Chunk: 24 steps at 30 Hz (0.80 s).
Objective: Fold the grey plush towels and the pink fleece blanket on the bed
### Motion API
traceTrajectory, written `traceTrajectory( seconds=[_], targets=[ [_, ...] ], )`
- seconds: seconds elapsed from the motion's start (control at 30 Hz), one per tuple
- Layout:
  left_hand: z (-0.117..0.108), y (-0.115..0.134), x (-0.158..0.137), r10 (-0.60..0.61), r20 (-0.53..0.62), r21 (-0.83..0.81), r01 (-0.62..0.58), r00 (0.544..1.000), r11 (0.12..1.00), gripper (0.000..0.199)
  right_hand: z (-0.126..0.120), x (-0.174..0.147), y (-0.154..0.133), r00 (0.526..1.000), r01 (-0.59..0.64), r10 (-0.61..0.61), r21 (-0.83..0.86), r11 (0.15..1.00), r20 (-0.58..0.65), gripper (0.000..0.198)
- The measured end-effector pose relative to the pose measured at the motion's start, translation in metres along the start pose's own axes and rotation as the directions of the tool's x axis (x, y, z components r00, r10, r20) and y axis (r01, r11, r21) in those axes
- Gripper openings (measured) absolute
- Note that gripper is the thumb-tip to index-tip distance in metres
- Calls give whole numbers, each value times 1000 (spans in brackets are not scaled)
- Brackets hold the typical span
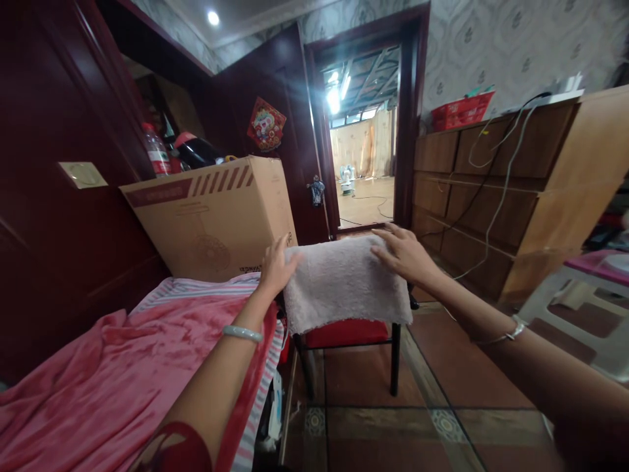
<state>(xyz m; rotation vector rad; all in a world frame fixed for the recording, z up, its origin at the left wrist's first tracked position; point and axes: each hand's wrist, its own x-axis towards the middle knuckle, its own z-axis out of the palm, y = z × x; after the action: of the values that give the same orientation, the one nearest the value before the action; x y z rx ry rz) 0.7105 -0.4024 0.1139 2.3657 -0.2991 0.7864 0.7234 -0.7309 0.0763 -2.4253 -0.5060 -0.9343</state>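
A light grey, fluffy towel (346, 282) hangs over the backrest of a chair with dark legs and a red seat (346, 333). My left hand (279, 267) is at the towel's upper left corner, thumb stretched toward the cloth and fingers apart. At the upper right corner, my right hand (400, 252) rests on or just over the towel with its fingers spread. Neither hand is closed around the cloth. The chair's backrest is hidden under the towel.
Left of the chair is a bed with a pink blanket (128, 367) and a large cardboard box (221, 219). A wooden drawer cabinet (491, 196) holding a red basket (462, 110) stands right. A plastic stool (580, 308) is nearer. Behind the chair is an open doorway (363, 164).
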Motion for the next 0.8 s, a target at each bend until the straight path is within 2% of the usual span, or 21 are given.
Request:
traceTrajectory(
  seconds=[0.07,0.17,0.27,0.43,0.57,0.73,0.8],
  targets=[
    [-1,-2,-5,182,125,128,-198,975,972,70,1,-2,-13,991,122,-120,-39,992,60,68],
    [2,-6,-9,270,289,184,-330,919,926,84,5,-3,-18,943,282,-262,-73,957,202,85],
    [7,-11,-11,285,338,168,-356,897,919,88,10,0,-11,912,355,-325,-89,930,250,93],
    [13,-18,-13,324,290,189,-386,900,903,86,13,0,-3,901,406,-378,-107,908,213,89],
    [13,-19,-11,328,304,205,-398,894,894,84,15,1,-5,898,420,-389,-136,897,208,86],
    [7,-14,-9,279,370,238,-381,886,894,83,16,2,-6,896,418,-381,-147,896,228,86],
    [5,-13,-15,272,348,277,-375,897,884,84,15,3,-6,896,414,-376,-139,900,234,87]
  ],
)
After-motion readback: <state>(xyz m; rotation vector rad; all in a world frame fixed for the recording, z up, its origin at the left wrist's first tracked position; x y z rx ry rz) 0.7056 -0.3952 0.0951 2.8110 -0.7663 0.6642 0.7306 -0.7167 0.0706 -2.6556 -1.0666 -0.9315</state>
